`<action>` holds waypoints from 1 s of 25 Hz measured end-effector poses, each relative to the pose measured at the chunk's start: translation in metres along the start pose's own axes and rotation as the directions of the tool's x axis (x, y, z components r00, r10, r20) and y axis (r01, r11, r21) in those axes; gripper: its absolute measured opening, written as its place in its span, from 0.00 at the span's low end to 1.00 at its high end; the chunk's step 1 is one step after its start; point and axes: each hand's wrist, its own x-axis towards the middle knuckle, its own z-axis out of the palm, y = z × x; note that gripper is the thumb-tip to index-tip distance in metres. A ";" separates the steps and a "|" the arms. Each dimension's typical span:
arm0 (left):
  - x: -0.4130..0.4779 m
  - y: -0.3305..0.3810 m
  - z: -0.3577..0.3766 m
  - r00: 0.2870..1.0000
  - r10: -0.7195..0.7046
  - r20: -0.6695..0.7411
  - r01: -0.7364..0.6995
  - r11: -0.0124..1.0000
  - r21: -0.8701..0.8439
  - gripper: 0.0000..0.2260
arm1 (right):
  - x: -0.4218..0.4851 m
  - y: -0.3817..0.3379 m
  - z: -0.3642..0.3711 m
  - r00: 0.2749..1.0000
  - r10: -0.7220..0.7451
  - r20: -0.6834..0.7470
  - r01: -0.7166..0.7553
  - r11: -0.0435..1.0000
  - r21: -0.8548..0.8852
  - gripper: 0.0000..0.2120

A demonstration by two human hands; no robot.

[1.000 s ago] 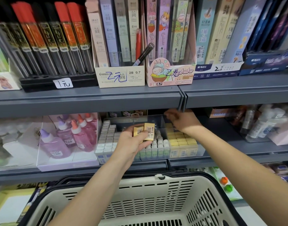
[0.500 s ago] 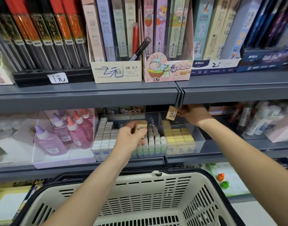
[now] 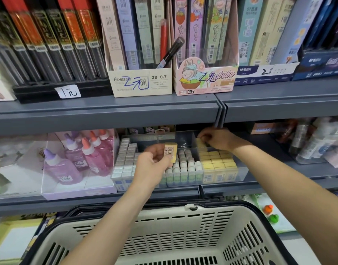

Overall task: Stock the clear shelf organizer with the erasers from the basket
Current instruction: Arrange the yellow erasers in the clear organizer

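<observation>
One yellow eraser, barcode label facing up, is pinched between the thumb and fingertips of the left hand, just above the middle rows of the clear shelf organizer. A second eraser sits under the curled fingers of the right hand, which pinches it at the back of the right compartment, behind the packed yellow erasers. White erasers fill the left compartment. The organizer stands on a grey lower shelf beside pink glue bottles; the upper shelf edge hangs close over the right hand. A cream basket waits below, its floor out of view. Likely risks: in that tight gap the knuckles could topple the standing rows, or the lightly pinched eraser could drop into the wrong compartment.
</observation>
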 end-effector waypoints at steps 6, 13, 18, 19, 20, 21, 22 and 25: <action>0.000 0.002 0.013 0.997 0.009 0.072 -0.013 0.999 0.045 0.10 | -0.046 -0.040 -0.017 0.991 -0.026 -0.128 0.068 0.940 0.335 0.17; -0.006 0.002 0.026 0.993 0.087 0.075 -0.106 0.949 0.296 0.11 | -0.074 -0.043 -0.020 0.980 -0.166 -0.109 0.198 0.871 0.449 0.08; -0.012 -0.010 -0.003 0.972 0.228 0.059 -0.189 0.607 0.771 0.23 | -0.040 -0.002 -0.033 0.932 0.154 -0.329 -0.012 0.918 0.396 0.09; -0.014 -0.014 -0.005 0.972 0.220 0.080 -0.191 0.546 0.816 0.25 | -0.034 0.003 -0.034 0.918 0.125 -0.377 -0.012 0.957 0.288 0.10; -0.015 -0.018 -0.006 0.969 0.224 0.105 -0.206 0.498 0.843 0.27 | -0.029 0.007 -0.032 0.919 0.095 -0.382 -0.029 0.984 0.174 0.12; -0.015 -0.021 -0.005 0.962 0.244 0.125 -0.228 0.463 0.856 0.27 | -0.024 0.008 -0.031 0.930 0.065 -0.361 -0.039 0.996 0.081 0.13; -0.016 -0.024 -0.005 0.953 0.272 0.135 -0.248 0.442 0.862 0.26 | -0.021 0.008 -0.029 0.942 0.065 -0.329 -0.051 0.997 0.052 0.14; -0.015 -0.030 -0.005 0.932 0.340 0.129 -0.275 0.424 0.863 0.23 | -0.017 0.005 -0.024 0.932 0.017 -0.363 0.061 0.977 0.202 0.11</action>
